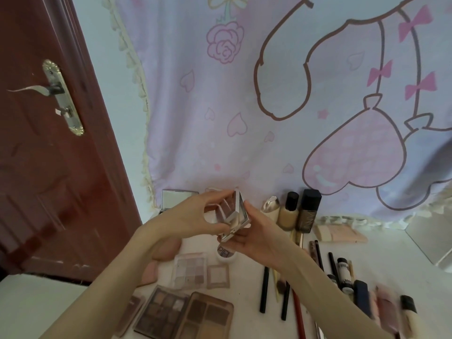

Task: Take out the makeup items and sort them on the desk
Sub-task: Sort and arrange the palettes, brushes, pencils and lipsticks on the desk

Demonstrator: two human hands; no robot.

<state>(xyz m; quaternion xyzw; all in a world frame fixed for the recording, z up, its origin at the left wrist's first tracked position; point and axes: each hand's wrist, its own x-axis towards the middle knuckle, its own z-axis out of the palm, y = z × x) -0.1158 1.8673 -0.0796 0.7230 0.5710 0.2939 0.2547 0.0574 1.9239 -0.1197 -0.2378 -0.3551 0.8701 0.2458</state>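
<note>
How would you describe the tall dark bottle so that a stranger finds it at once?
Look at the pink cartoon curtain behind the white desk. At its foot stands a short row of bottles, right of the raised hands. The tall square black-capped bottle is the rightmost, darker and taller than the beige round bottle beside it.

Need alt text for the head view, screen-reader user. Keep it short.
Two bare hands, left hand and right hand, hold a small square silver-framed clear compact above a white desk. Below lie brown eyeshadow palettes, black makeup pencils and beige foundation bottles standing against a pink cartoon-print wall cloth; a dark red door is at left.
</note>
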